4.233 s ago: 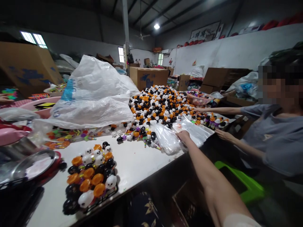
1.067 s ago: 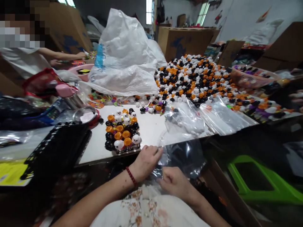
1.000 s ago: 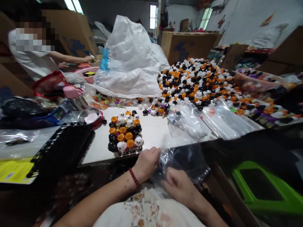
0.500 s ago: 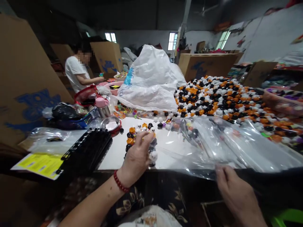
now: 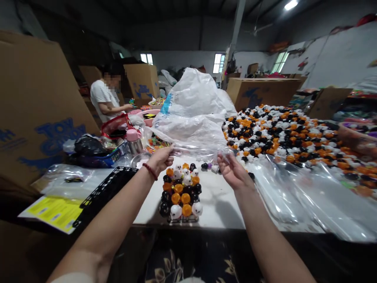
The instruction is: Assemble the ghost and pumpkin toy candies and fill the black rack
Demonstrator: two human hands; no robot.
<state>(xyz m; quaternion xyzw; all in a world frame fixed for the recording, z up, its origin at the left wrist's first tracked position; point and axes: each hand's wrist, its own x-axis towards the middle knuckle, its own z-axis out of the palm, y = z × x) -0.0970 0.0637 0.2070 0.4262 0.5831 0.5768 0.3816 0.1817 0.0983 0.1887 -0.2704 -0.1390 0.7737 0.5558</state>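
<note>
At the near edge of the worktop (image 5: 226,210) stands one black rack (image 5: 183,221), crowded with round-headed pieces (image 5: 185,198): four in its nearest row, the rest too overlapped to count. Its loading looks finished, though no bag encloses it. Flat bags (image 5: 272,196) in two spreads lie right, stacked racks (image 5: 103,194) left; neither can be counted singly. Beyond, one clear bag (image 5: 200,149) stretches between two hands: the left hand's (image 5: 161,159) fingers are clamped on its edge; the right hand's (image 5: 232,169) are partly apart, grip uncertain. Farther right, an uncountable heap (image 5: 273,129) lies loose.
</note>
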